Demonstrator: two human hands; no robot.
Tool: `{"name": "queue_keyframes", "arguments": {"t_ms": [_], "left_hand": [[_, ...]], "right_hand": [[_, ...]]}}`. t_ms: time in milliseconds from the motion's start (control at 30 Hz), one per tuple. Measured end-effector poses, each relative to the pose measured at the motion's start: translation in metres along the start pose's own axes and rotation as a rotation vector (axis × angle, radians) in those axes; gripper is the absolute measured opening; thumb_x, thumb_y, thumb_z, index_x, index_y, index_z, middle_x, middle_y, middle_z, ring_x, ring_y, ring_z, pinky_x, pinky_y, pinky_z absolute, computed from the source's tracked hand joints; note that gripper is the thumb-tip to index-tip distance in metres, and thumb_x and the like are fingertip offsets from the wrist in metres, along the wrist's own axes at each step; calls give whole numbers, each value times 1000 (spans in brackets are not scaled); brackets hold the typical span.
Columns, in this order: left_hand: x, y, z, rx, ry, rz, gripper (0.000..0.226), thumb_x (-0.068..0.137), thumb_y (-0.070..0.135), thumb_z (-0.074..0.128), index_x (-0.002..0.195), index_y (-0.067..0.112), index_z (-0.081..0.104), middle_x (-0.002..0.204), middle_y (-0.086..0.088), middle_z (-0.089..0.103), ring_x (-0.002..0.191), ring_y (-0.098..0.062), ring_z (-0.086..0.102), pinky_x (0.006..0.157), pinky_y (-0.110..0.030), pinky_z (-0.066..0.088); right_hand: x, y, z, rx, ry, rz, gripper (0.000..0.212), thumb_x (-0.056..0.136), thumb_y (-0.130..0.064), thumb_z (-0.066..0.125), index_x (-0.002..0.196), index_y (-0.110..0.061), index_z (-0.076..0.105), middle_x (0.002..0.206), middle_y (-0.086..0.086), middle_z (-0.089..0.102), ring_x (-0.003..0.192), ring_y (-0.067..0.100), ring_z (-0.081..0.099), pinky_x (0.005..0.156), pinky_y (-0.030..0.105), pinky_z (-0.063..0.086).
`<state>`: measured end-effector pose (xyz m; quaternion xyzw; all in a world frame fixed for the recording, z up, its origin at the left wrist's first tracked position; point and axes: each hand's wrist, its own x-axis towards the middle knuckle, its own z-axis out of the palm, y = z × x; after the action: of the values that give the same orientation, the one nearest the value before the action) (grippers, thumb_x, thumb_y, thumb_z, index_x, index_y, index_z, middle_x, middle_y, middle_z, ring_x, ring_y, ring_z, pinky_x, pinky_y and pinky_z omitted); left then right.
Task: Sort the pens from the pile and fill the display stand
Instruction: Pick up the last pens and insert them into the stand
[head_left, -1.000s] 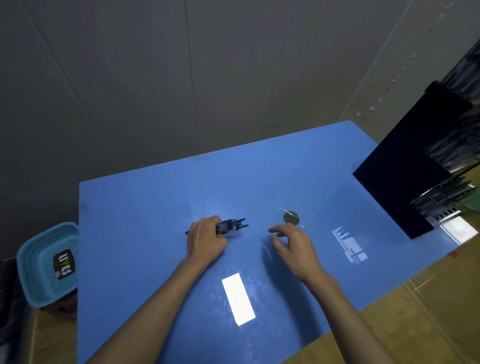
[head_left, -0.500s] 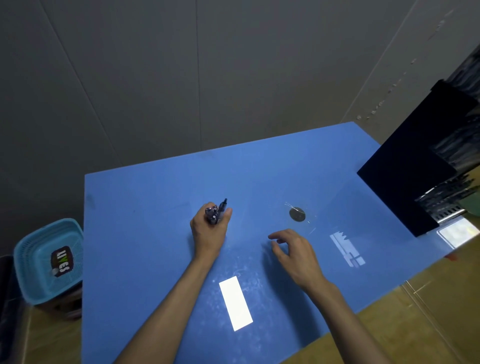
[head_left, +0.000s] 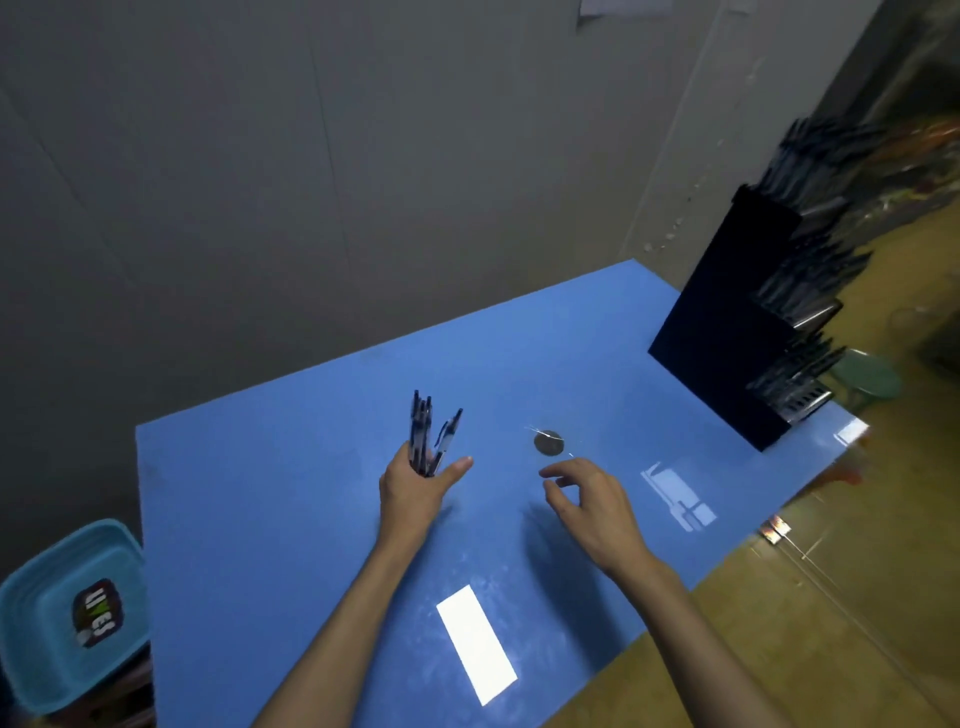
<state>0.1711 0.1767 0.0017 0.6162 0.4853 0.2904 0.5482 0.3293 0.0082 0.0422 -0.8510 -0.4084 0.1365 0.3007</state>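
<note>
The left hand (head_left: 415, 486) grips a small bunch of dark pens (head_left: 428, 439) in its curled fingers, thumb stretched out to the side, and the pens stand nearly upright above the fist, fanning apart at their upper ends. Half a second ago the same bunch lay low in the fist with only short ends showing; a second ago it lay flat on the table under that hand. No writing on the pens can be read.

The right hand (head_left: 597, 512) hovers just over the blue table (head_left: 260, 493), empty, fingers loosely bent with thumb and forefinger close together but pinching nothing. It sits much where it was before, just short of a small dark round disc (head_left: 548, 442) on the tabletop.

At the table's far right corner stands the black display stand (head_left: 727, 332), its stepped tiers already holding rows of dark pens (head_left: 800, 364) that lean outward; more of the stand shows now than earlier, its top tier included.

Beside the table's left edge, lower down, sits a light blue plastic basket (head_left: 31, 623) with a dark label (head_left: 98, 613) inside; its pale letters are too blurred to read with certainty.
</note>
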Motion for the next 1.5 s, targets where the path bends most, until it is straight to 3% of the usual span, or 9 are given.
{"name": "queue_keyframes", "arguments": {"t_ms": [133, 300, 367, 433, 500, 633, 933, 1100, 1500], "left_hand": [[-10, 22, 26, -17, -173, -20, 46, 77, 38, 87, 87, 3, 60, 77, 0, 57, 71, -17, 54, 66, -29, 45], [-36, 60, 73, -36, -329, 28, 49, 72, 39, 91, 62, 22, 46, 56, 12, 39, 52, -11, 37, 53, -23, 32], [-45, 73, 93, -46, -382, 32, 49, 67, 50, 90, 70, 11, 61, 61, 10, 51, 55, -8, 46, 57, -22, 37], [-56, 84, 113, -25, -413, 69, 63, 64, 60, 87, 78, 5, 60, 68, 3, 50, 62, -13, 48, 62, -29, 38], [-72, 97, 134, -13, -450, 102, 50, 73, 48, 86, 75, 13, 50, 70, 1, 44, 64, -16, 43, 62, -30, 36], [-104, 117, 176, 44, -525, 112, 30, 82, 23, 80, 82, 8, 55, 71, 1, 49, 63, -15, 45, 62, -28, 38], [-193, 135, 276, 96, -508, 130, 42, 81, 20, 75, 73, 19, 34, 56, 9, 29, 54, -17, 26, 59, -37, 26], [-240, 153, 342, 81, -425, 127, 38, 81, 19, 76, 73, 19, 38, 60, 6, 33, 57, -17, 30, 60, -33, 27], [-261, 185, 446, 72, -326, 134, 25, 80, 15, 68, 74, 20, 44, 63, 5, 39, 61, -16, 35, 62, -34, 33]], "right_hand": [[-6, 3, -32, 21, 91, 29, 18, 94, -24, 62, 108, -26, 72, 110, -13, 66, 97, 5, 63, 84, 25, 46], [-22, 20, -78, 24, 213, 62, 15, 94, -25, 63, 107, -27, 72, 109, -12, 68, 95, 6, 65, 84, 30, 49], [-31, 29, -96, 19, 255, 79, 16, 94, -25, 63, 107, -26, 72, 108, -12, 68, 95, 6, 64, 84, 29, 49], [-43, 41, -115, 18, 293, 100, 17, 95, -23, 63, 108, -24, 73, 108, -11, 69, 94, 6, 64, 83, 28, 49], [-56, 58, -134, 36, 335, 126, 17, 95, -22, 63, 109, -22, 73, 108, -10, 69, 93, 6, 64, 85, 30, 50], [-84, 96, -166, 76, 389, 166, 18, 95, -22, 63, 109, -23, 73, 107, -12, 68, 93, 2, 63, 84, 30, 52], [-143, 202, -248, 115, 413, 170, 17, 95, -24, 63, 107, -28, 73, 103, -17, 67, 90, -4, 62, 82, 28, 53], [-164, 267, -300, 88, 407, 161, 17, 93, -24, 63, 107, -26, 74, 102, -17, 68, 87, -5, 62, 76, 19, 47], [-131, 352, -374, 119, 373, 75, 18, 91, -26, 65, 108, -27, 73, 102, -16, 67, 87, 0, 64, 81, 31, 55]]}}
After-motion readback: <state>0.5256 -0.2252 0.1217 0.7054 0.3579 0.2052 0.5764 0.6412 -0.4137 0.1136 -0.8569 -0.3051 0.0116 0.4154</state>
